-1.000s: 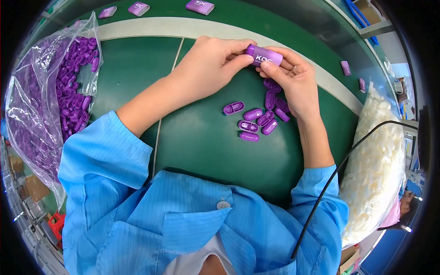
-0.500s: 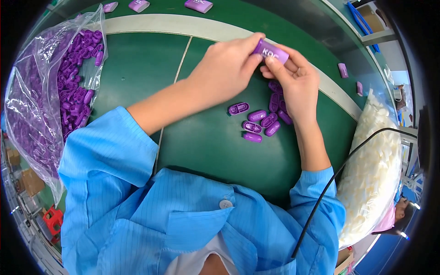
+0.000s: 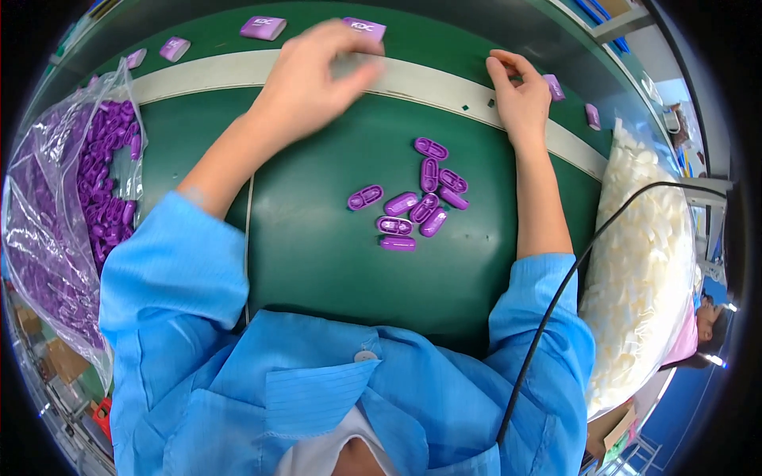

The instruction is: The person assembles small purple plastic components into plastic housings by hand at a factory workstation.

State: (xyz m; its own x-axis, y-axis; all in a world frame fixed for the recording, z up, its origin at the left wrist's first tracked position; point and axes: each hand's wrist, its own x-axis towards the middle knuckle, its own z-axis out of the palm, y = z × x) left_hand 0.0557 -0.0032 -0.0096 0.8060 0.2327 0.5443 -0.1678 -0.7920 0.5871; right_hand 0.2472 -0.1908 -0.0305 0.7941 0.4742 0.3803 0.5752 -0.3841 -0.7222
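Head view. Left hand is stretched forward over the pale strip that crosses the green work surface. It is motion-blurred; the fingers look loosely extended and a little apart, and I cannot tell whether any of them presses anything. A purple case lies on the green just beyond the fingertips, at the top edge, very close to them; contact not resolvable.

Right hand rests flat on the strip's right stretch, fingers straight and close together, pinching nothing. A small purple piece sits just beside its outer edge.

Between the forearms, a loose cluster of purple shells lies on the green (several overlap), well apart from both hands.

Far left: clear bag of purple parts. Far right: bag of white parts, with a black cable running across it.
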